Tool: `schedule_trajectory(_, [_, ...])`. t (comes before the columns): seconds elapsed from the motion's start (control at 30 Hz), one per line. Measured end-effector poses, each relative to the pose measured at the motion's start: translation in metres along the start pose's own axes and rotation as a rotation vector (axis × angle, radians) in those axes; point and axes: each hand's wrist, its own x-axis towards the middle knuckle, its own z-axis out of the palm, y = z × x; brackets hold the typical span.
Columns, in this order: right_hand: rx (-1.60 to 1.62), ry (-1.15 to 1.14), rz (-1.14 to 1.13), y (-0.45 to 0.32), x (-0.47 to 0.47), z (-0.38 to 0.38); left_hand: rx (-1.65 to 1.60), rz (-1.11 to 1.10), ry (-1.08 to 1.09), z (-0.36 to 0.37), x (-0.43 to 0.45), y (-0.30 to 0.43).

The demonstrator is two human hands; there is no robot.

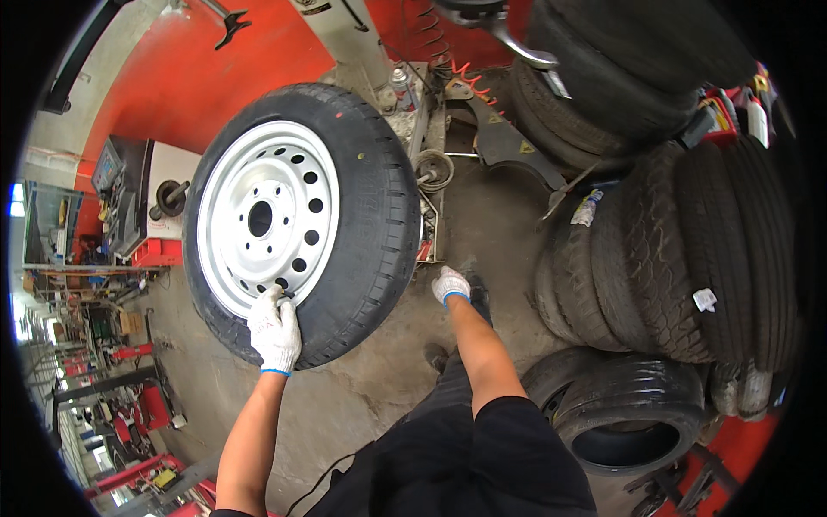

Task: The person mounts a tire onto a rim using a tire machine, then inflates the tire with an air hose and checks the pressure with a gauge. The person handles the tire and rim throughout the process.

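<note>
A tyre (362,213) on a silver steel wheel (265,194) lies face up in front of me, on what looks like a tyre changer (417,129). The tyre hides whatever supports it. My left hand (276,329), in a white knit glove with a blue cuff, rests at the near edge of the rim. Its thumb and fingertips close around a small dark piece, apparently the tyre valve (288,295). Gloved alike, my right hand (450,284) hangs right of the tyre, below the machine's side. Its fingers look curled, but their inner side is hidden.
A bead breaker arm (510,145) juts out at the machine's right. Stacked tyres (646,258) line the right side, with a loose tyre (630,413) nearer me. A spray can (402,87) stands behind the wheel. A cabinet (168,187) holding a shaft is at left.
</note>
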Motion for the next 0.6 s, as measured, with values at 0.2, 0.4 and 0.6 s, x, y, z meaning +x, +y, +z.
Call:
schedule_trajectory(0.2, [-0.289,0.289,-0.247,-0.018,0.051,0.009,0.02,-0.048,-0.079,-0.006,0.005,0.004])
schedule_trajectory(0.4, [-0.64,0.25,-0.314,-0.04,0.099,0.018,0.0,-0.036,-0.087,-0.011,0.004,0.01])
schedule_trajectory(0.6, [0.176,0.248,-0.256,0.001,0.166,0.082,-0.025,-0.017,-0.045,-0.019,0.007,0.014])
